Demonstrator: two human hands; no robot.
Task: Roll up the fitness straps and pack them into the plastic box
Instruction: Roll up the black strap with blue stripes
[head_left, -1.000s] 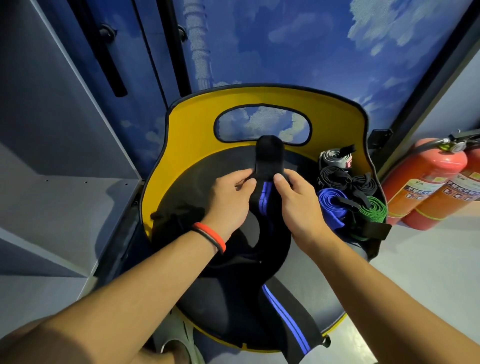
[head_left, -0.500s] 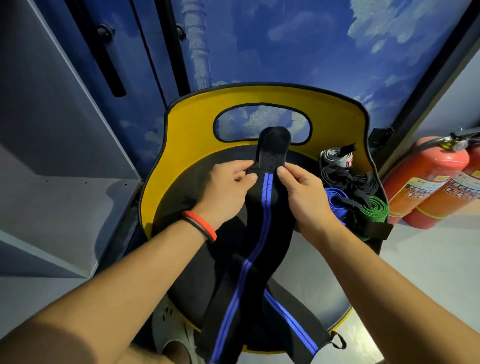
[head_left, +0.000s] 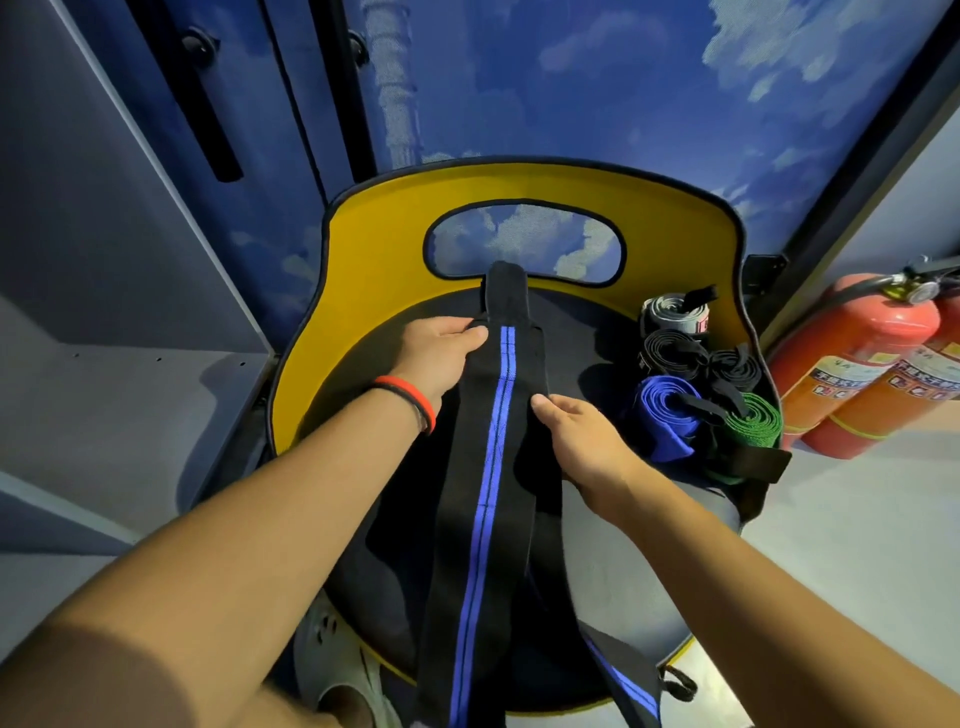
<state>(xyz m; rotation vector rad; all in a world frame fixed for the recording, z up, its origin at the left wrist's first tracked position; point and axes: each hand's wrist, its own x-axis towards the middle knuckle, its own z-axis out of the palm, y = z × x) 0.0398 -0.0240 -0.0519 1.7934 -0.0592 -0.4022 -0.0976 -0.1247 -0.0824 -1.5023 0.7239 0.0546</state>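
Black strap (head_left: 488, 467) with a blue stripe down the middle, pulled out long and flat over the dark chair seat (head_left: 582, 353), running from the back edge of the seat to past the front edge. Plain black tab at its far end, up against the yellow chair back (head_left: 374, 260). Left hand (head_left: 441, 353) pinching the strap's left side near the far end, thumb on top. Right hand (head_left: 582, 436) gripping the strap's right side, a bit nearer. Red band (head_left: 410, 397) on the left wrist. Rolled straps along the right edge of the seat: grey roll (head_left: 675, 312), black rolls (head_left: 691, 358), blue roll (head_left: 667, 415), green roll (head_left: 753, 426), all packed close. Two red fire extinguishers (head_left: 857, 364) on the floor, just right of the chair.
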